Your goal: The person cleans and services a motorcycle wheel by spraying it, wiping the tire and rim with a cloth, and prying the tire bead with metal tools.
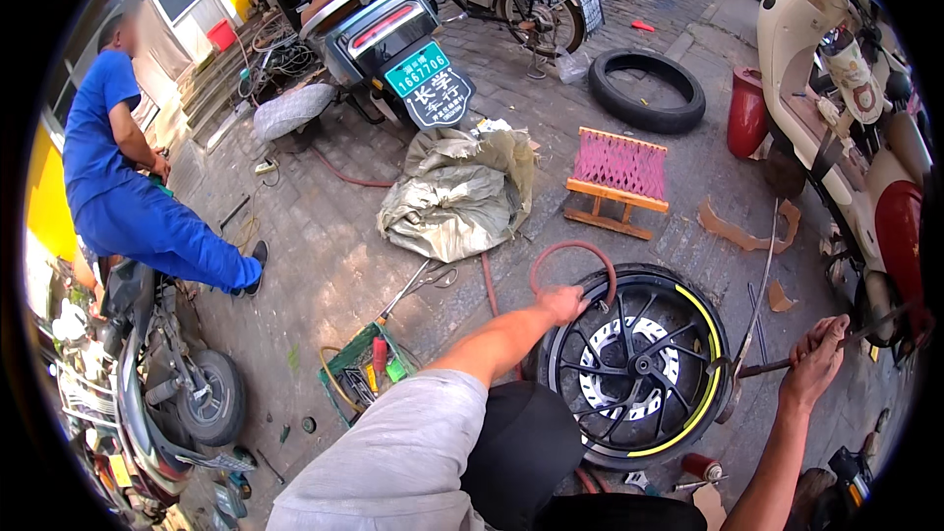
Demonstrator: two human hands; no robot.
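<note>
A black spoked motorcycle wheel (644,366) with a yellow rim stripe and a silver brake disc lies flat on the ground before me. My left hand (562,305) is closed at its upper left edge, on the end of a red air hose (573,245). That hose loops up and down to the rim beside my fingers; the exact grip is partly hidden. To the right of the wheel, my right hand (816,352) is wrapped around a long metal tire lever (762,369). The lever's curved tip is near the wheel's right edge.
A loose tire (647,89), a wooden stool (618,180) with pink webbing, and a crumpled sack (457,195) lie beyond. A green toolbox (366,366) is at left. Scooters (801,49) flank the area. A person in blue (133,167) stands far left.
</note>
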